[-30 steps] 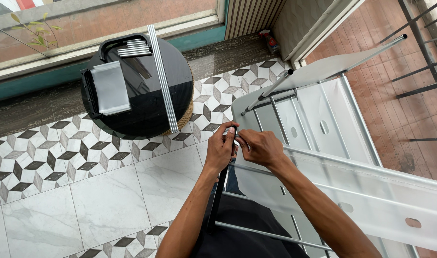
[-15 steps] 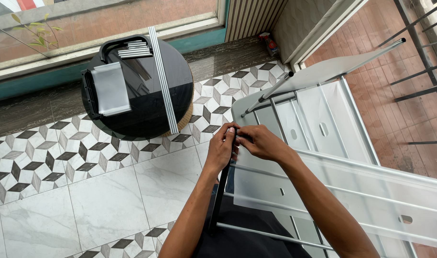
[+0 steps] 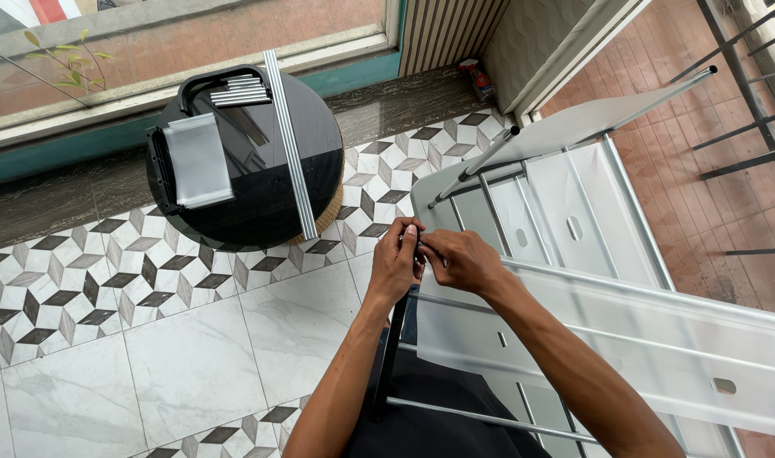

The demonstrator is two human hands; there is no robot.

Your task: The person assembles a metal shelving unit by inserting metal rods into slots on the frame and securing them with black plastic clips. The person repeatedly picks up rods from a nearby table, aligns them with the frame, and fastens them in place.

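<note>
At the centre of the frame the left hand [image 3: 396,263] and the right hand [image 3: 459,259] meet, fingertips pressed together over the upper end of a dark upright post [image 3: 393,356] that runs down toward the bottom edge. Both hands are pinched shut around something small at that post end (too small and too covered by the fingers to name; it could be a cap or a fastener), with the left thumb and forefinger curled over the top and the right fingers closing in from the side. The post end sits just where a pale, translucent shelf panel [image 3: 625,339] of a metal-and-plastic rack [image 3: 565,229] meets it, the rack lying tilted across the right half of the frame on the tiled floor [image 3: 150,356]. My reading is that the step in hand is seating or fixing a small joint at the corner where post and panel come together. Finishing it would seem to call for steady fingertip pressure in line with the post while the other hand keeps the frame from shifting. In the upper left a round black bench [image 3: 260,170] carries a long silver rail [image 3: 290,144], a few short silver rods [image 3: 239,92] and a clear plastic sheet [image 3: 197,161], well apart from the hands.
</note>
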